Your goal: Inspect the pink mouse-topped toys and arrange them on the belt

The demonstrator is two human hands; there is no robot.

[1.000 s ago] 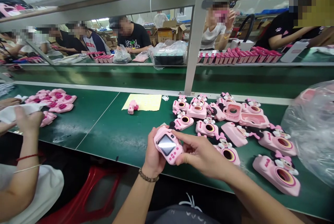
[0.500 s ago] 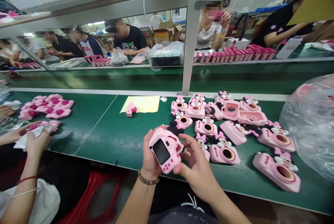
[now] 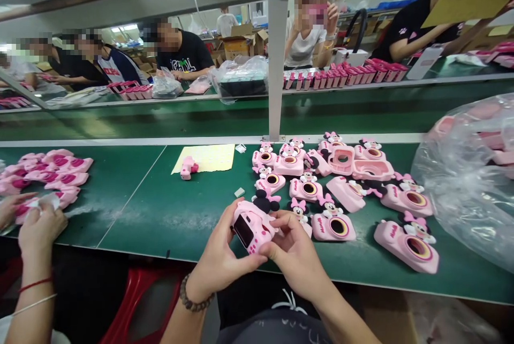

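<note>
Between my two hands, above the front edge of the green table, is a pink toy camera (image 3: 257, 229) with a dark screen, dotted buttons and black mouse ears on top. My left hand (image 3: 225, 247) grips its left side, thumb along the bottom. On the right side, my right hand (image 3: 295, 250) pinches the pink cover with thumb and fingers. Just beyond the camera a small pale block (image 3: 239, 192) lies on the table. Close to my right hand are several pink camera covers with mouse figures, such as one cover (image 3: 334, 226) with a round lens opening.
A yellow sheet (image 3: 212, 158) carries a small pink toy part (image 3: 188, 167). At right bulges a clear plastic bag (image 3: 474, 183) of pink parts. A co-worker's hands (image 3: 42, 226) wipe a pink piece beside a pile (image 3: 48, 167) at left. A metal post (image 3: 276, 66) rises behind.
The camera in my hands has turned so its screen faces more to the left. My left thumb now lies along its bottom. The pale block has come into view on the table.
</note>
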